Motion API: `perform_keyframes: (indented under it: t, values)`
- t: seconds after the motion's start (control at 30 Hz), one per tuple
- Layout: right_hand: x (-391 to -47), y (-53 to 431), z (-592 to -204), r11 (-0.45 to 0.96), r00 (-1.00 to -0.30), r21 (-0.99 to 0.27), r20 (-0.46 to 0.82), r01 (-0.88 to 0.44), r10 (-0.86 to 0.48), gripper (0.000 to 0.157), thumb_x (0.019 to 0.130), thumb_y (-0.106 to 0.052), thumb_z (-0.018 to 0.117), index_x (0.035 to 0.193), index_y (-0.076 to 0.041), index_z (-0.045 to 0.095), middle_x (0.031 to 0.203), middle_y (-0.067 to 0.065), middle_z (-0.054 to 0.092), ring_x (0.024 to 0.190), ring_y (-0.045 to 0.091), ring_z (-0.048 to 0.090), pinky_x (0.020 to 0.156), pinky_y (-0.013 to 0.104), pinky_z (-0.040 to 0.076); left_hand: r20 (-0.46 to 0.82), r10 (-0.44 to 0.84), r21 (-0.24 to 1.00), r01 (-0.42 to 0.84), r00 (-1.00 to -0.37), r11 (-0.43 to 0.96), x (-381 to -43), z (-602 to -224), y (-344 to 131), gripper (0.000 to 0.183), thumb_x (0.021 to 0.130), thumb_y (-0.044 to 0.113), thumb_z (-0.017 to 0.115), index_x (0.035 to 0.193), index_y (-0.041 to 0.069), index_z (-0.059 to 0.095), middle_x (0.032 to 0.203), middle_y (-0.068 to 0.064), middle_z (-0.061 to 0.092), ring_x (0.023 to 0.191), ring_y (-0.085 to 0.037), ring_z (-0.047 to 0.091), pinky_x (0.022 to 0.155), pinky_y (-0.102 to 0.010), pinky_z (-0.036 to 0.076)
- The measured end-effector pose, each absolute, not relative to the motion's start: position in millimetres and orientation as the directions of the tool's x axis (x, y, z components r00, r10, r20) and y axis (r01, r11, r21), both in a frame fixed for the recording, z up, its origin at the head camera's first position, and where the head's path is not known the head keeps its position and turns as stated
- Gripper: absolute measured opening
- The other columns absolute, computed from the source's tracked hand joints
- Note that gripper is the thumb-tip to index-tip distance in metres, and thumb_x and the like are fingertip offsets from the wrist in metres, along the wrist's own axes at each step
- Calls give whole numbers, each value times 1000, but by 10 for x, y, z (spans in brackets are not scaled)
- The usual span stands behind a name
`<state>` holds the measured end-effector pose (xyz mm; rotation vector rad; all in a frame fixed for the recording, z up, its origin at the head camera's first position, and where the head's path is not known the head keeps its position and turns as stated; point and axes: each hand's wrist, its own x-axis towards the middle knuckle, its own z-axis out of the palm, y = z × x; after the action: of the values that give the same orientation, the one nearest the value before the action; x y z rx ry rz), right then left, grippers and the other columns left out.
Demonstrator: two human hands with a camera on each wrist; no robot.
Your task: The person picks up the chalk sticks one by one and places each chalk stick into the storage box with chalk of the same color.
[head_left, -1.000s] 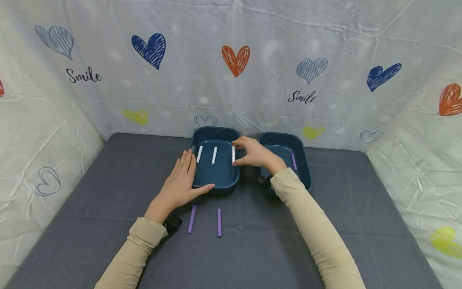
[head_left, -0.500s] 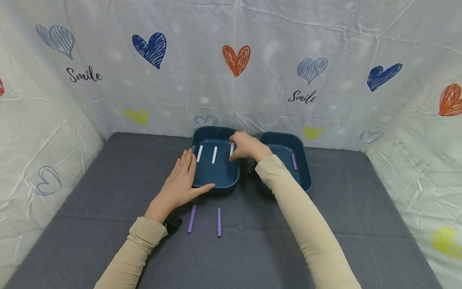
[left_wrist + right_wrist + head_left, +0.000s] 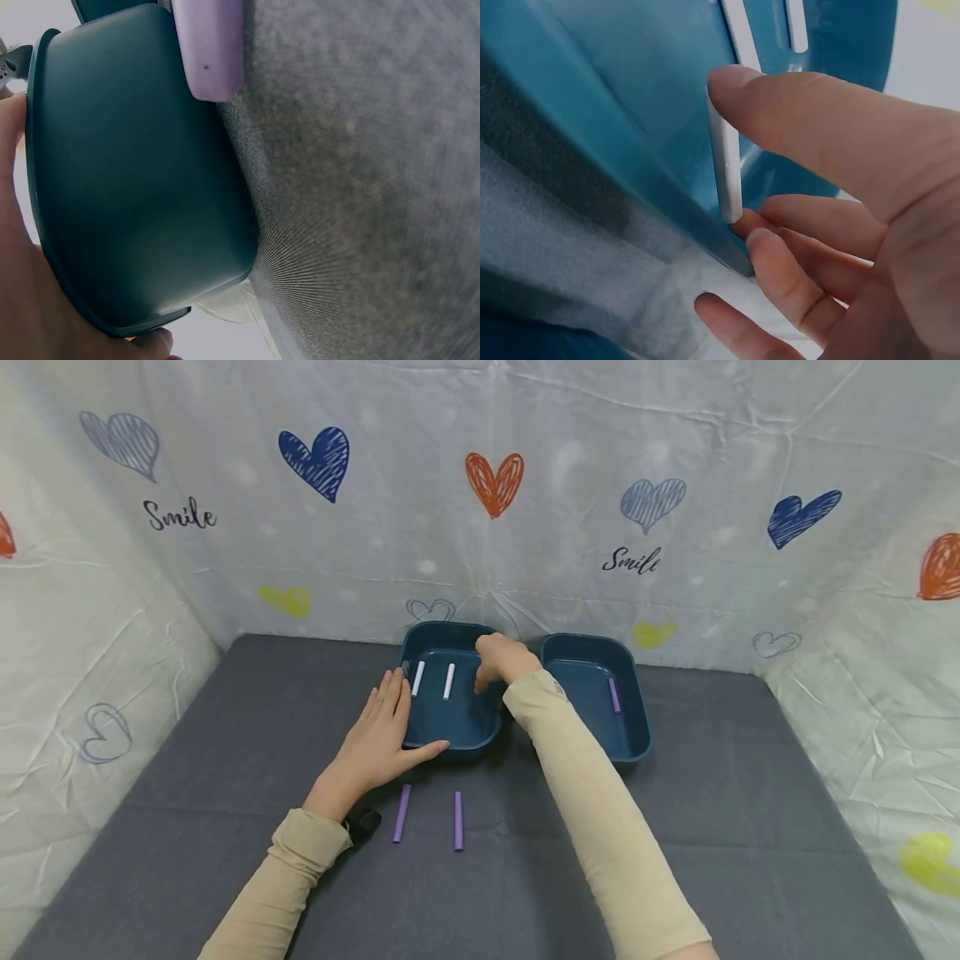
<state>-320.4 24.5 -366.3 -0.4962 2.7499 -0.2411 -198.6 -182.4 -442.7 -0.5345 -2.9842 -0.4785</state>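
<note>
My right hand (image 3: 501, 660) reaches over the right side of the left blue tray (image 3: 450, 722). In the right wrist view, it pinches a white chalk stick (image 3: 726, 169) lengthwise, thumb at one end and a fingertip at the other, just inside the tray's wall. The head view hides that stick behind the hand. Two more white chalk sticks, one at left (image 3: 418, 679) and one mid-tray (image 3: 449, 682), lie inside. My left hand (image 3: 378, 731) rests along the tray's left rim, fingers straight, thumb spread over the front edge. The left wrist view shows the tray's outer wall (image 3: 135, 165).
Beside it at right stands a second blue tray (image 3: 588, 668) holding one purple chalk stick (image 3: 614, 695); my right forearm passes close by. In front, two purple chalk sticks (image 3: 402, 813) lie on the grey cloth (image 3: 540, 893). A white curtain (image 3: 390, 527) hangs behind.
My right hand has moved slightly left and inward over the left tray with the white chalk stick, its forearm swinging left off the right tray. My left hand stays on the rim.
</note>
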Motion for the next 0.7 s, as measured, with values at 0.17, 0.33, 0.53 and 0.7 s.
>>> perform_keyframes:
  t: [0.17,0.33,0.53,0.7]
  values:
    - [-3204,224,-3701,934,-897,-208,-284,-289,-340,62,80,-21,85,135,-8,59,131,7,60,108,22,58,90,39,52,125,328,292,351,-936,890,-1986,-4438,-1821,119,85,79,49,155,-9,9,164,-21,-8,151,-34,-7,120,-54,8]
    - [-3215,160,-3752,937,-902,-159,-261,-310,-343,54,79,-20,85,127,-10,65,126,7,63,110,26,58,89,42,53,123,331,293,353,-936,888,-1984,-4437,-1822,119,85,79,48,155,-9,9,164,-21,-8,151,-34,-8,121,-54,7]
    - [-3225,80,-3808,949,-912,-97,-264,-300,-315,56,79,-19,85,130,-13,64,129,7,61,118,29,51,94,45,50,121,332,294,353,-936,888,-1981,-4433,-1827,120,85,80,48,155,-9,9,164,-23,-4,151,-34,-8,121,-53,7]
    - [-3203,43,-3862,951,-914,-86,-264,-297,-309,53,79,-18,86,127,-13,65,126,6,62,112,26,52,93,45,49,122,327,294,349,-937,890,-1978,-4433,-1823,119,85,79,48,155,-9,9,164,-23,-3,151,-33,-8,121,-53,7]
